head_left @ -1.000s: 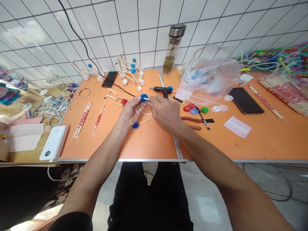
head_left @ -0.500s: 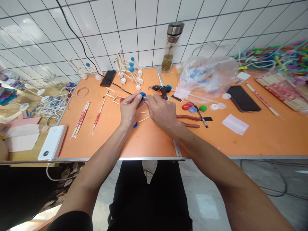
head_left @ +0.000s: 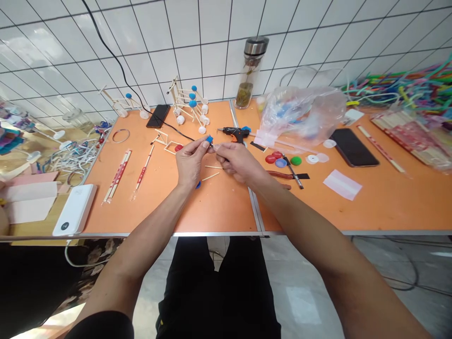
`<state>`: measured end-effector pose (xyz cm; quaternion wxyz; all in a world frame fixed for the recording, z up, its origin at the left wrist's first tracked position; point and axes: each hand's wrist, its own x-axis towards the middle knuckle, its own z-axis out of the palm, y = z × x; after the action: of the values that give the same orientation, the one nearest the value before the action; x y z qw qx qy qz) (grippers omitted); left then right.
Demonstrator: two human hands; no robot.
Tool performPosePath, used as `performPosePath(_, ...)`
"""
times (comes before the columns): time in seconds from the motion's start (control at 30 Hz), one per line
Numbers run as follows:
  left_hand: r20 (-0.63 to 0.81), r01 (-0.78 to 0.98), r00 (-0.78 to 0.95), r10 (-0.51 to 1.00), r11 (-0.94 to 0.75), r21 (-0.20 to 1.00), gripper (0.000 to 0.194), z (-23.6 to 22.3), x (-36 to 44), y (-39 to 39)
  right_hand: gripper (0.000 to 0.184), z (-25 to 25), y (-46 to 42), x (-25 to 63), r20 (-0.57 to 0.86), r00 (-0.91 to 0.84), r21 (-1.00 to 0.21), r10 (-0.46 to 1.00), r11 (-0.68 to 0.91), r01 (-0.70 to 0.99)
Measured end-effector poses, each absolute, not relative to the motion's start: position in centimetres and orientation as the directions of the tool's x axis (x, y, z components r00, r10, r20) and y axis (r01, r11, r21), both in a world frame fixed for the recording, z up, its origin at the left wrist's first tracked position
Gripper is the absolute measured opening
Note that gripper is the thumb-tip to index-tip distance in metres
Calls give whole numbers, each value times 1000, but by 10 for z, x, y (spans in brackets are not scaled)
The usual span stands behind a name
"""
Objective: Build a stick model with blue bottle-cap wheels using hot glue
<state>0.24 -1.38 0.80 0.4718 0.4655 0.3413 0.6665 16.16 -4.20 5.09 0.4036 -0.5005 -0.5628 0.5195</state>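
My left hand [head_left: 190, 162] pinches a small blue plastic cap [head_left: 209, 140] between thumb and fingertips above the orange table. Close by on its right, my right hand [head_left: 238, 162] is closed, thumb against forefinger; whatever sits in that pinch is too small to make out. Behind the hands lies a black and orange glue gun [head_left: 235, 134]. A red cap [head_left: 178, 148] and a small stick frame [head_left: 165, 140] are beside my left hand. Under the hands lie loose thin sticks [head_left: 211, 176] and another blue cap [head_left: 198, 184], partly hidden by my left hand.
Stick models with blue and white caps [head_left: 189, 101] stand at the back, near a tea bottle [head_left: 249, 75]. On the right are pliers [head_left: 280, 174], coloured caps [head_left: 295, 161], a plastic bag [head_left: 303, 113] and a phone [head_left: 355, 147]. A white power bank [head_left: 75, 209] lies front left.
My right fingers have drawn slightly away from the blue cap and turned, showing more of the cap. My left hand still holds it. The view has shifted slightly.
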Motion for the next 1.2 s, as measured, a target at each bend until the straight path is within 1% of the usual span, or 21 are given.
performPosePath(0.03,277,-314,-137,951,-307,899,31,8,4,-15,26,48,-45,158,64,-90,-935,994,92,343)
performPosePath(0.1,224,-334,-160,961,-266,904,28,6,6,-16,29,43,-52,151,300,-57,-650,952,248,718)
performPosePath(0.17,181,-356,-175,968,-234,905,27,4,8,-16,37,39,-57,146,375,-120,-370,919,267,890)
performPosePath(0.2,172,-364,-178,969,-227,903,27,4,8,-16,40,39,-58,146,373,-134,-308,918,259,915)
performPosePath(0.23,173,-369,-178,969,-229,901,29,4,8,-17,39,39,-58,146,366,-135,-314,921,258,914)
performPosePath(0.27,185,-371,-174,967,-238,898,30,4,8,-17,35,41,-57,148,359,-118,-385,926,262,885)
performPosePath(0.3,206,-369,-167,964,-255,894,32,5,8,-17,31,43,-54,150,342,-87,-513,936,264,817)
performPosePath(0.33,236,-362,-157,959,-278,890,33,6,7,-17,27,45,-51,154,294,-65,-673,954,255,694)
performPosePath(0.4,304,-344,-132,943,-331,879,35,8,6,-17,27,48,-44,160,102,-111,-945,989,131,301)
performPosePath(0.47,352,-327,-108,930,-367,871,35,9,5,-16,33,49,-39,164,-92,-260,-995,961,-100,-19)
performPosePath(0.5,363,-318,-101,926,-376,870,35,9,4,-15,36,48,-37,165,-113,-278,-987,954,-141,-83)
performPosePath(0.53,369,-308,-97,924,-380,872,35,8,3,-14,36,47,-37,165,-91,-253,-990,963,-115,-84)
performPosePath(0.6,387,-281,-93,918,-397,874,37,7,2,-12,32,44,-38,163,74,-110,-993,991,84,82)
performPosePath(0.67,419,-252,-87,904,-426,869,40,6,2,-11,29,41,-41,159,276,-41,-882,960,270,386)
performPosePath(0.77,434,-220,-79,897,-441,870,43,6,2,-11,36,40,-50,155,404,-88,-531,910,312,788)
performPosePath(0.87,385,-207,-84,919,-394,896,44,8,1,-11,49,42,-58,151,373,-165,-219,913,259,941)
performPosePath(0.93,343,-238,-76,936,-351,906,47,9,1,-11,50,43,-60,148,353,-181,-166,918,252,954)
performPosePath(1.0,315,-299,-52,948,-316,900,50,8,1,-10,43,44,-59,147,362,-151,-264,920,257,930)
performPosePath(1.07,302,-364,-20,953,-289,885,52,8,0,-9,30,45,-55,147,352,-93,-501,932,271,822)
performPosePath(1.13,303,-402,9,953,-274,873,55,8,0,-9,23,49,-50,151,248,-46,-791,968,230,566)
performPosePath(1.2,310,-414,43,950,-265,871,57,11,-1,-9,25,56,-45,157,10,-92,-979,996,29,203)
